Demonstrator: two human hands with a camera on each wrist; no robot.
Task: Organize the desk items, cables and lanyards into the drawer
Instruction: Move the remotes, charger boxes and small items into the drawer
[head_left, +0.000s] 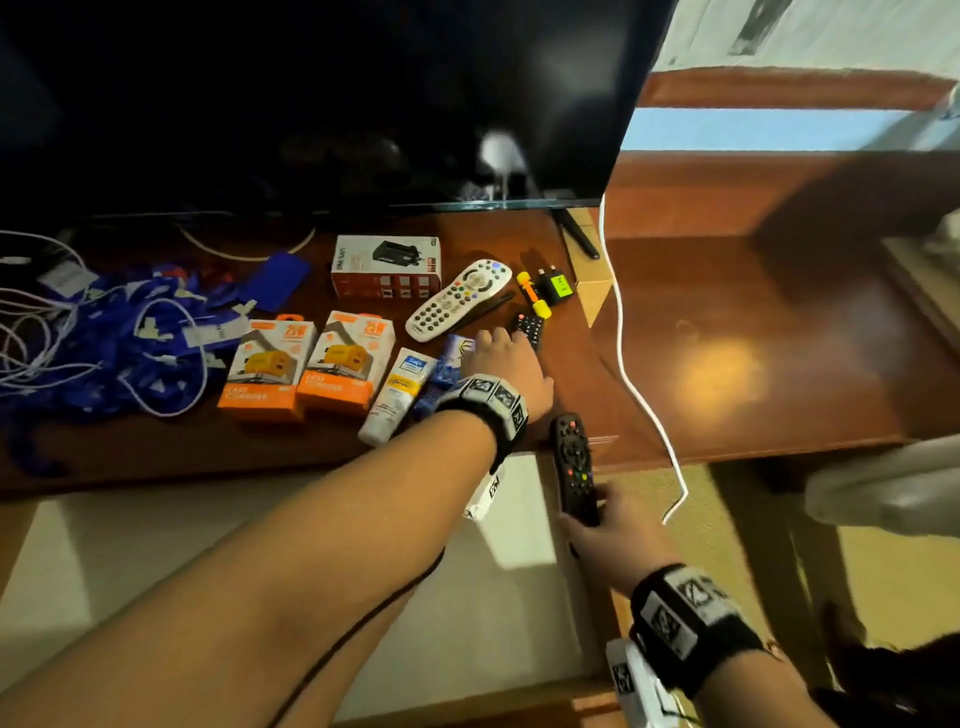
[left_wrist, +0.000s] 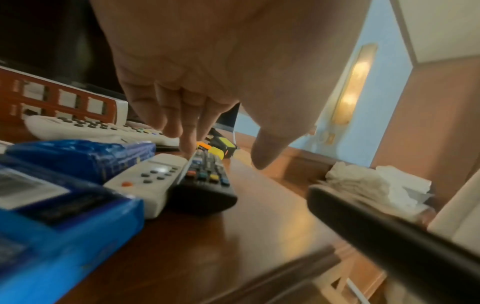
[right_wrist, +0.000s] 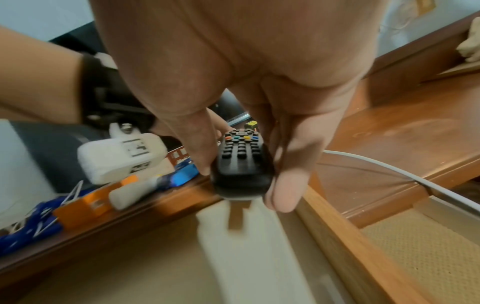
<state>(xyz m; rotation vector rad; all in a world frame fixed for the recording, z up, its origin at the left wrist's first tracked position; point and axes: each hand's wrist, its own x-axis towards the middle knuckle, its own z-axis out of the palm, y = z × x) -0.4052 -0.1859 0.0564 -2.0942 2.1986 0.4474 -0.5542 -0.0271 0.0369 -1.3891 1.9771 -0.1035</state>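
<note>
From the head view, your right hand (head_left: 602, 535) has its fingers wrapped round the near end of a black remote (head_left: 574, 467), which sticks out past the tabletop (head_left: 779, 338) edge, over the open drawer (head_left: 519, 519) below. Your left hand (head_left: 511, 364) reaches flat over the tabletop, its fingers straight and holding nothing, the tips at a small black remote (head_left: 530, 328). Beyond those tips lies a white remote (head_left: 460, 299); to their left sit a tube (head_left: 397, 395), 2 orange boxes (head_left: 306, 364) and a heap of blue lanyards (head_left: 119, 338) tangled with white cables (head_left: 31, 338). The drawer looks almost bare, so nearly everything is left to do.

From the left wrist, your fingers (left_wrist: 188, 127) hang extended, the tips just touching the far end of the small black remote (left_wrist: 205, 181); the thumb is clear of it. A second white remote (left_wrist: 148, 181) lies against its left side. No grip is made here.

From the right wrist, your thumb and fingers (right_wrist: 288, 164) pinch the black remote (right_wrist: 241, 162) by its sides, near its end, above the drawer's pale lining (right_wrist: 246, 257). I judge this remote to be the first item going in; the lanyards and cables remain untouched on the tabletop.
</note>
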